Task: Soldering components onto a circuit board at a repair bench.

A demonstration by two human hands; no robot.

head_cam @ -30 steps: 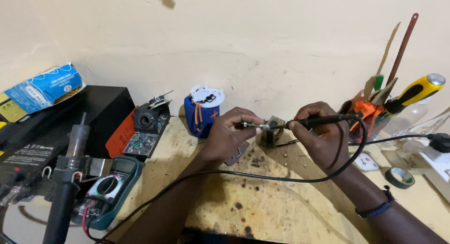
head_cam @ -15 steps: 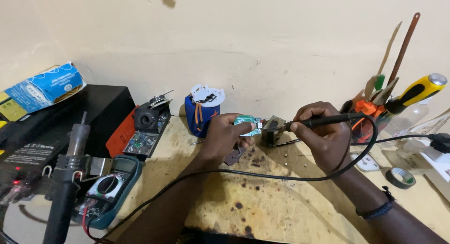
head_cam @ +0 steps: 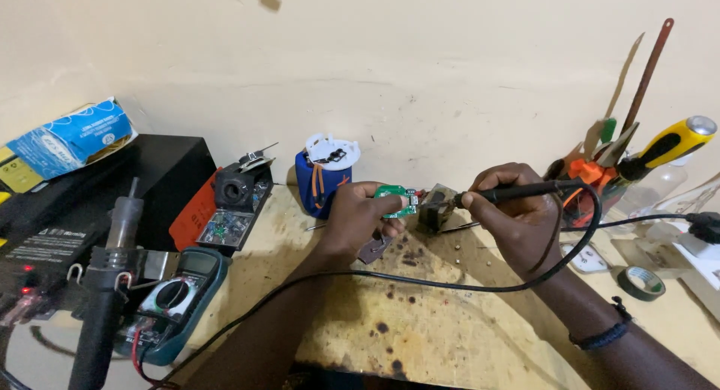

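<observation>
1. Head view: we are pinching a small green circuit board in our left hand, grip closed on it, above the stained surface.
2. Our right hand is gripping a black soldering iron, its tip just beside the board, near a blue cylinder.

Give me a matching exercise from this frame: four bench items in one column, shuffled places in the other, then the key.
Things:
1. small green circuit board
2. soldering iron
3. multimeter
4. roll of tape

Places:
A. flat on the bench at the far right
B. pinched in the left hand
C. lying at the lower left, dial up
D. gripped like a pen in the right hand

Pairs: 1-B, 2-D, 3-C, 4-A
</observation>
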